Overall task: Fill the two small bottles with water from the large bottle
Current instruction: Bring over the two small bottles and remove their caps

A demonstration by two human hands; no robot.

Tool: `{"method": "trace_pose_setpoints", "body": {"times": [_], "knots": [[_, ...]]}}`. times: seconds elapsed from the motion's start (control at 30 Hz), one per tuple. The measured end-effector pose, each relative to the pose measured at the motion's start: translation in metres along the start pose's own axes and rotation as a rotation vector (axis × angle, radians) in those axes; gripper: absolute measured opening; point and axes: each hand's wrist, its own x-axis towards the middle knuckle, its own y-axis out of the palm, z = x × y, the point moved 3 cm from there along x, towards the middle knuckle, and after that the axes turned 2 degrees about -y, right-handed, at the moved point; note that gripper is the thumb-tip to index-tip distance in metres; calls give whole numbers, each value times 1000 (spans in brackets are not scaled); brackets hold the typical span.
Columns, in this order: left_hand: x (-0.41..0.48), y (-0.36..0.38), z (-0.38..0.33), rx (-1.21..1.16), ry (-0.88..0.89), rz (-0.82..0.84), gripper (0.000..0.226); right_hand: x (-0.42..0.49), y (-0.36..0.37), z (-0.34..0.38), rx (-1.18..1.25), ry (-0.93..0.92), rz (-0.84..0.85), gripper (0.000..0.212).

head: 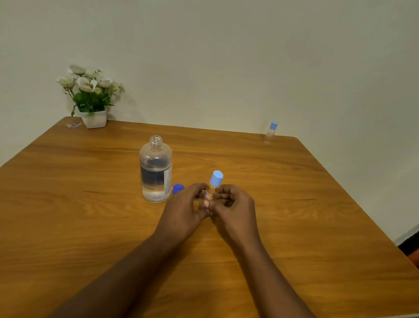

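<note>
Holding a small bottle point(211, 191) between them near the middle of the wooden table point(296, 234), the left hand point(184, 209) and right hand point(234, 209) meet with fingertips closed around its clear body, the two hands touching at the thumbs. Its light blue cap point(216, 178) is on and leans slightly to the right above the fingers; whether there is water inside cannot be told. Just left of the hands stands the large bottle point(156, 169), upright, uncapped, with water reaching roughly two thirds up. A dark blue cap point(178, 188) lies on the table between that bottle and the left hand. Wide bare wood spreads to the left, to the right and toward the near edge. A second small bottle point(270, 134), capped, stands well apart at the far right corner. A white pot of flowers point(91, 98) sits at the far left corner against the wall point(232, 51).
</note>
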Motion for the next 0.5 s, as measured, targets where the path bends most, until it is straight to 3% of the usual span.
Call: {"method": "trace_pose_setpoints", "body": {"times": [0.17, 0.3, 0.5], "knots": [[-3, -4, 2, -4, -15, -32, 44, 2, 2, -5, -46, 25, 51, 29], [-5, -8, 5, 34, -19, -63, 43, 3, -4, 6, -70, -25, -75, 35], [-5, -9, 7, 123, -12, -52, 45, 7, -13, 9, -80, -113, -151, 18]]}}
